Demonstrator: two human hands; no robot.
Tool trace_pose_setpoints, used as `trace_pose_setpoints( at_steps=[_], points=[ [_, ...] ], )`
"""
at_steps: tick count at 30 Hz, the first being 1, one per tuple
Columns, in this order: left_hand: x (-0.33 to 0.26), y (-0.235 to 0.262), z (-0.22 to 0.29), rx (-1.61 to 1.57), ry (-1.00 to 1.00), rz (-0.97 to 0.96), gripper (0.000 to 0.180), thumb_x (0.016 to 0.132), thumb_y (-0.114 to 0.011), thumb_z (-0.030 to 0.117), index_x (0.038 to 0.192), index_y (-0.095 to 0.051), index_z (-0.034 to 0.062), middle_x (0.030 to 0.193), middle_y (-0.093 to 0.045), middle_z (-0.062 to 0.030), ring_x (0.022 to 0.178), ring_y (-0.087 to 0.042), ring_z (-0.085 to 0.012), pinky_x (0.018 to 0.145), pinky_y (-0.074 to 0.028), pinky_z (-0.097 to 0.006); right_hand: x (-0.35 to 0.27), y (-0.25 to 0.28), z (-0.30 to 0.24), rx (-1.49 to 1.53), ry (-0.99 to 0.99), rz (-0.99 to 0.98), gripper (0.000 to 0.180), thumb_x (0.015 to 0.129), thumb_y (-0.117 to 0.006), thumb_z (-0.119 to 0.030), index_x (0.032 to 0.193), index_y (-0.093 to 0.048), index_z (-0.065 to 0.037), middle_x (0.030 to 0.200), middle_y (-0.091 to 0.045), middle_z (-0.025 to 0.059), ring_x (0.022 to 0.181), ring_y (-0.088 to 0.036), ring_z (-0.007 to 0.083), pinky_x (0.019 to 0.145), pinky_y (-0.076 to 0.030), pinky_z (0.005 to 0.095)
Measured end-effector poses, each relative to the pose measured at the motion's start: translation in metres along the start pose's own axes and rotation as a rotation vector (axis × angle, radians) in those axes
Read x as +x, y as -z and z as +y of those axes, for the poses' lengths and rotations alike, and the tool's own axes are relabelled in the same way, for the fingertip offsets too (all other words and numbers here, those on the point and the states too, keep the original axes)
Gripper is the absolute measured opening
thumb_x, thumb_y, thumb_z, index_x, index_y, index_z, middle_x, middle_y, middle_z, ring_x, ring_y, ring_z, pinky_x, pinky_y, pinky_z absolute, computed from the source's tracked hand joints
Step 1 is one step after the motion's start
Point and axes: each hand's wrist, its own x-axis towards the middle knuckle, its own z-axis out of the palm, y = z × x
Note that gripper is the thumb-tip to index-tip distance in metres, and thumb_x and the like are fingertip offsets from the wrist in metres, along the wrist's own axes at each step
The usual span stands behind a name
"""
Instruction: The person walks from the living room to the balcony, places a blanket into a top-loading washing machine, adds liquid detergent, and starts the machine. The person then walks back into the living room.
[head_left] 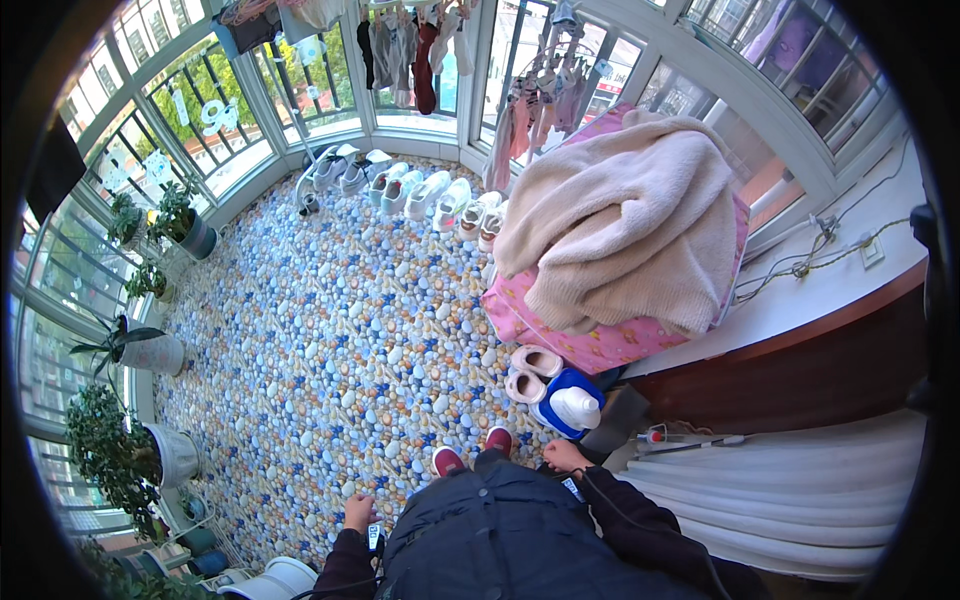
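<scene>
My left hand [360, 512] hangs low by my left side, fingers loosely curled in, over the pebble-patterned floor [330, 340]. I see nothing held in it. My right hand [565, 456] is at my right side, also curled in, and looks bare of any object. Nearest to it are a white bottle [577, 407] and a blue container [562, 385] around it. A pair of pale pink clogs [533, 372] sits just beyond these. My red shoes [449, 461] point forward on the floor between my hands.
A beige fleece blanket [630, 220] lies heaped on a pink-covered table [620, 345] at right. Several pairs of shoes [428, 194] line the far window wall. Potted plants [172, 455] stand along the left. Laundry [425, 65] hangs ahead; a white curtain [780, 490] is at right.
</scene>
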Motion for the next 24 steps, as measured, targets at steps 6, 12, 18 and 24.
trace_pose_setpoints(
  at_steps=[6, 12, 18, 24],
  points=[
    [-0.011, -0.027, 0.048, 0.075, -0.110, 0.017, 0.023, 0.087, -0.055, 0.013, 0.105, -0.057, -0.0014, 0.078, -0.056, -0.0065, 0.058, -0.060, -0.0168, 0.053, -0.059, -0.035, 0.011, 0.007, -0.004, 0.039, 0.189, 0.060, 0.018, 0.084, -0.060, -0.018, 0.080, -0.067, -0.002, 0.067, -0.066, 0.0073, 0.056, -0.063, 0.0175, 0.052, -0.051, 0.0308],
    [-0.021, -0.051, 0.071, 0.026, -0.132, -0.035, 0.018, 0.088, -0.055, 0.010, 0.103, -0.054, -0.0007, 0.078, -0.056, -0.0039, 0.064, -0.058, -0.0127, 0.056, -0.059, -0.034, 0.019, 0.015, 0.012, -0.045, 0.186, 0.119, 0.025, 0.079, -0.060, -0.024, 0.065, -0.069, -0.005, 0.059, -0.067, 0.0086, 0.054, -0.066, 0.0232, 0.058, -0.053, 0.0356],
    [-0.024, -0.049, 0.063, 0.042, -0.085, -0.058, 0.009, 0.089, -0.055, 0.008, 0.094, -0.056, 0.0008, 0.070, -0.051, -0.0023, 0.057, -0.057, -0.0140, 0.055, -0.061, -0.038, 0.034, 0.015, 0.030, -0.098, 0.121, 0.130, 0.025, 0.076, -0.061, -0.026, 0.062, -0.071, -0.008, 0.060, -0.067, 0.0087, 0.062, -0.068, 0.0249, 0.061, -0.052, 0.0380],
    [-0.027, -0.048, 0.055, 0.062, -0.039, -0.047, 0.012, 0.089, -0.056, 0.008, 0.098, -0.057, 0.0000, 0.069, -0.048, 0.0004, 0.056, -0.056, -0.0120, 0.055, -0.061, -0.038, 0.035, 0.021, 0.029, -0.094, 0.100, 0.029, 0.020, 0.086, -0.060, -0.025, 0.084, -0.066, -0.005, 0.071, -0.067, 0.0051, 0.059, -0.062, 0.0140, 0.055, -0.052, 0.0294]
  ],
)
